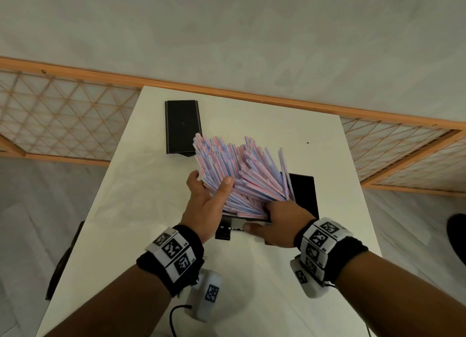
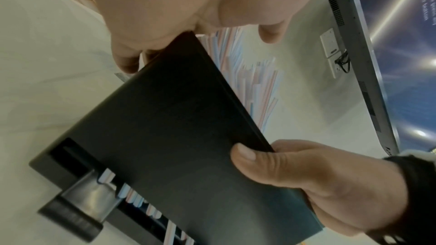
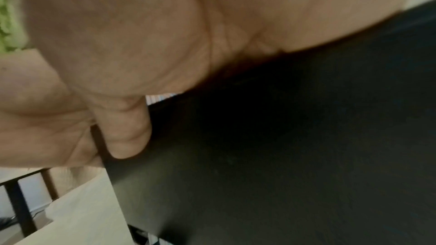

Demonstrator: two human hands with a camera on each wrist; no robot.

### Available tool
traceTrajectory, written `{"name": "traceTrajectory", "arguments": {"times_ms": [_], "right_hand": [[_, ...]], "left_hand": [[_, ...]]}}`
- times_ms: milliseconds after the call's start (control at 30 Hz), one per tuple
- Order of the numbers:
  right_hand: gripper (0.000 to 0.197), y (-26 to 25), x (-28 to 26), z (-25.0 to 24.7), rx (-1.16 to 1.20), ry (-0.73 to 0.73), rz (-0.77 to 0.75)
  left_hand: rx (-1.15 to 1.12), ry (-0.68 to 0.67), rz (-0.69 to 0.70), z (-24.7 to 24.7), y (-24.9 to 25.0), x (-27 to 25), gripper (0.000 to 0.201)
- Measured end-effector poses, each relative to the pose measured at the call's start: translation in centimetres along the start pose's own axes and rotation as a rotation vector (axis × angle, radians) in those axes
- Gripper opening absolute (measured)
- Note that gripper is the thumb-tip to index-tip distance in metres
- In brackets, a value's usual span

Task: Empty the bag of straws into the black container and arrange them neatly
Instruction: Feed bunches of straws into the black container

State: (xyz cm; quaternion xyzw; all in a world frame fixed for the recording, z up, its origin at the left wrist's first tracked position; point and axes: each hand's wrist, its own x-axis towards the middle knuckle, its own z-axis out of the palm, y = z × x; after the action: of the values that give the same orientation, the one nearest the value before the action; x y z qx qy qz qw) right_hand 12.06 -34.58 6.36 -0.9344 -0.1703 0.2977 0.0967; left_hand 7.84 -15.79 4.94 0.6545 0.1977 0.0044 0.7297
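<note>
A black container stands on the white table, stuffed with pink-and-blue striped straws that fan up and to the left out of its top. My left hand holds the left side of the bundle, thumb on the front and fingers behind. My right hand grips the container's near wall. In the left wrist view its thumb presses on the outside of the container, and straw ends show in the bottom slot. The right wrist view shows only my palm against the container.
A flat black lid lies at the table's back left. A wooden lattice rail runs behind the table. A monitor stands off to the side. The table's left and right edges are close by.
</note>
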Motion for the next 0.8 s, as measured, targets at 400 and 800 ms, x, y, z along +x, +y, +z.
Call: {"name": "traceTrajectory", "arguments": {"times_ms": [400,800], "right_hand": [[0.076,-1.9,0.8,-1.2,0.071,-0.007,-0.086],[0.034,0.7,-2.1,-1.7,0.053,0.213,-0.128]], "left_hand": [[0.261,0.005,0.159,-0.2,-0.4,-0.1,0.086],[0.443,-0.053,-0.071,-1.6,0.3,0.1,0.08]]}}
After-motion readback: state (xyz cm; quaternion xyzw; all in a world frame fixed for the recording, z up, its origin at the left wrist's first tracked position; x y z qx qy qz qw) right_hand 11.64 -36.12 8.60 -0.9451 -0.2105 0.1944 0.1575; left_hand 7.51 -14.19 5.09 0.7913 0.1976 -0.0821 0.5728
